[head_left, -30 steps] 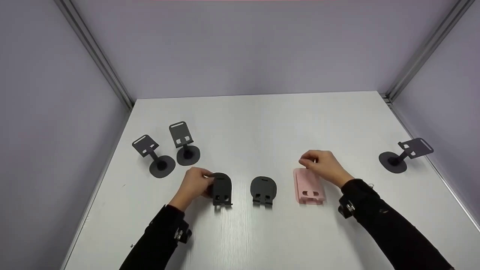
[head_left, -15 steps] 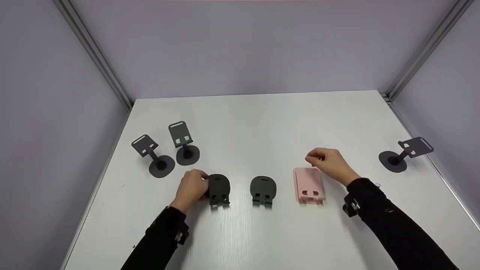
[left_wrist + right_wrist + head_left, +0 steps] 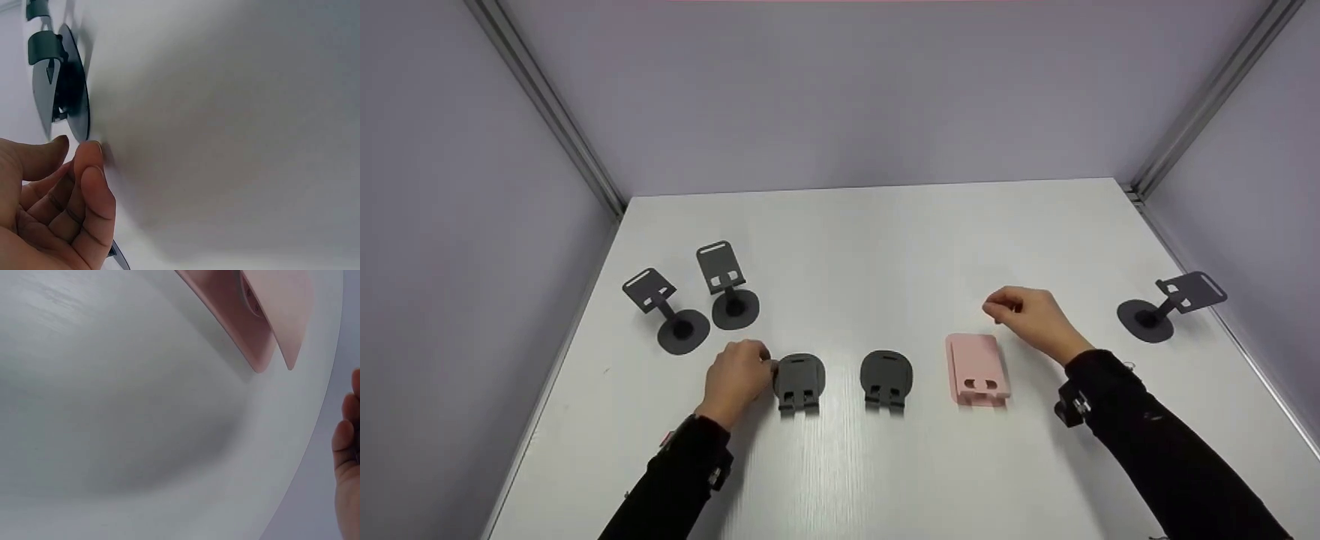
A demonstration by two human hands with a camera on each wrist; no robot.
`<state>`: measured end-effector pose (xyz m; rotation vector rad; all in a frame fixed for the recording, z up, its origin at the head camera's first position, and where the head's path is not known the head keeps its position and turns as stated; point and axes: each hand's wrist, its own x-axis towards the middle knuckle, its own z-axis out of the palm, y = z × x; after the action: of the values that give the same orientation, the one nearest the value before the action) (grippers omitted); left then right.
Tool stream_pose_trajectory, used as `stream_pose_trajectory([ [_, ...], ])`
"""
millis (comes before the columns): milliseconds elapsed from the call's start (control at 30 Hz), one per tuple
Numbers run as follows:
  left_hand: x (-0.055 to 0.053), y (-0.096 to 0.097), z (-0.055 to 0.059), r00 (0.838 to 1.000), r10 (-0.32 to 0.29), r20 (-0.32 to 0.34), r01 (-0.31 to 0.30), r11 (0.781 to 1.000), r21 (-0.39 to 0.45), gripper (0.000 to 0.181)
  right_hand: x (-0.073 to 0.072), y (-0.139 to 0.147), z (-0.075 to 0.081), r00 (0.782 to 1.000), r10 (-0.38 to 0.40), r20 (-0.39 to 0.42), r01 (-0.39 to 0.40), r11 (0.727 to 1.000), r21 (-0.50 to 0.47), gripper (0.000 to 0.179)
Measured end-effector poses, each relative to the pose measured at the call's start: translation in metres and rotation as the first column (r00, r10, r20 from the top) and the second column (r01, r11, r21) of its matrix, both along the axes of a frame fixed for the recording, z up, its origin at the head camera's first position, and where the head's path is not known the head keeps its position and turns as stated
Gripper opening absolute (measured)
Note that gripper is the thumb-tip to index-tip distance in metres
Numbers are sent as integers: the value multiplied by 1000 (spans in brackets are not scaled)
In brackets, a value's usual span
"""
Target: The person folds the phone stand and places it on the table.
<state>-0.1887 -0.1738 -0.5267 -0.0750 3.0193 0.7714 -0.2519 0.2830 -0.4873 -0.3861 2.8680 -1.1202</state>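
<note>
A dark grey folded phone stand [image 3: 799, 382] lies flat on the white table, its round base showing around the plate. My left hand [image 3: 736, 381] is at its left edge; whether the fingertips touch it, I cannot tell. In the left wrist view the thumb and fingers [image 3: 97, 197] are bent with a gap between them and nothing held. A second dark grey folded phone stand [image 3: 886, 379] lies to the right. Further right is a pink folded phone stand [image 3: 977, 367]. Beyond its top right corner my right hand [image 3: 1033, 319] hovers, loosely curled and holding nothing.
Two dark grey unfolded phone stands, one at the far left [image 3: 682, 331] and one beside it [image 3: 735, 309], stand upright on round bases. Another unfolded phone stand [image 3: 1146, 321] is near the right table edge. Pale panels [image 3: 877, 97] enclose the back and sides.
The left dark grey stand has been lowered flat and let go, and my left hand has drawn slightly left. My right hand has moved up and right, away from the pink stand.
</note>
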Motion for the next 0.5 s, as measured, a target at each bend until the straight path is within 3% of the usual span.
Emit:
stream_pose_trajectory([
  [167, 3, -5, -1, 995, -34, -99, 23, 995, -101, 11, -1, 9, 10, 999, -46, -15, 47, 999, 7, 26],
  [333, 6, -12, -5, 964, -128, -231, 79, 974, -210, 11, -1, 28, 19, 992, -96, -85, 99, 995, 28, 30],
  [433, 9, -17, -7, 950, -187, -250, 121, 959, -257, 20, 0, 43, 24, 980, -134, -146, 142, 989, 47, 30],
  [500, 11, -21, -7, 949, -213, -233, 148, 952, -266, 25, 0, 54, 27, 970, -161, -184, 175, 983, 60, 30],
])
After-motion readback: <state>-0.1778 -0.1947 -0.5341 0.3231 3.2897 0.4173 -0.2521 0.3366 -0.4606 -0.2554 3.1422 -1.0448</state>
